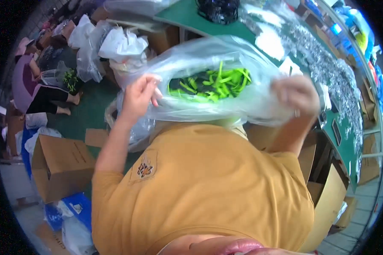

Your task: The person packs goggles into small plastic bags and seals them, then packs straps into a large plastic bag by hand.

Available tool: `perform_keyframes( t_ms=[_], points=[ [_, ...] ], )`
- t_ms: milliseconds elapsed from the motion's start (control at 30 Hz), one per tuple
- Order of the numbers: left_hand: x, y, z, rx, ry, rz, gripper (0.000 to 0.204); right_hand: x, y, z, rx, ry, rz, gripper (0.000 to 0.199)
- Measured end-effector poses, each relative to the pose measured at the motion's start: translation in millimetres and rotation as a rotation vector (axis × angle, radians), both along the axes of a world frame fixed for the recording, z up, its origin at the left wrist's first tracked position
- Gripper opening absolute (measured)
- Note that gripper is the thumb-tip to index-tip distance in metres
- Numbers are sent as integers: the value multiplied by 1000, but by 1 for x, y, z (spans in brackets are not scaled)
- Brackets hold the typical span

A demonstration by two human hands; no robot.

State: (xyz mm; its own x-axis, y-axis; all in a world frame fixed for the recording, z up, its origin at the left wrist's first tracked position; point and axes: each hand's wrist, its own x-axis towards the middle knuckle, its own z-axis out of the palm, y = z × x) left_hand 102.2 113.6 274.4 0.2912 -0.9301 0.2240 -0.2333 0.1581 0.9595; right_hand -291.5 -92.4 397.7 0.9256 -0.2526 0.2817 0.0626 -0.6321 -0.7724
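Note:
A large clear plastic bag [208, 63] is held up in front of my chest, its mouth spread wide. Inside lie several neon green and black strap-like pieces [210, 83]. My left hand [139, 97] grips the bag's left edge, fingers curled on the film. Over on the bag's right edge, my right hand [297, 94] is closed on the plastic and looks blurred. A ring shows on that hand. My mustard-yellow shirt [200, 187] fills the lower middle of the view.
A green table [187, 15] curves along the top and right, covered with shiny small packets [327, 63] and a black pile [219, 10]. Cardboard boxes [59, 165] stand at lower left and under the table. White filled bags [119, 44] lie behind. A person [38, 89] sits on the floor at far left.

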Motion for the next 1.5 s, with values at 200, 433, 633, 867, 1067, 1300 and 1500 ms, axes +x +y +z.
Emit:
perform_keyframes(
  t_ms=[200,433,633,867,1067,1300,1500],
  points=[
    [-28,-1,7,-97,7,52,16,-47,-11,-35,-491,-190,-1266,28],
    [-36,-3,16,-6,-134,9,16,52,-60,-113,-38,-28,-550,71],
    [-2,5,17,-602,-49,210,23,87,-91,-188,53,219,-657,94],
    [126,-29,-191,351,418,452,60,48,-113,-253,918,-687,-777,30],
    [51,-63,-176,300,463,180,59,82,-98,-265,951,-659,-705,27],
    [-1,-35,-104,-7,488,-75,58,80,-80,-251,948,-638,-573,24],
    [-29,-34,-9,-280,187,-274,58,115,-212,-198,900,-613,-490,21]
  ],
)
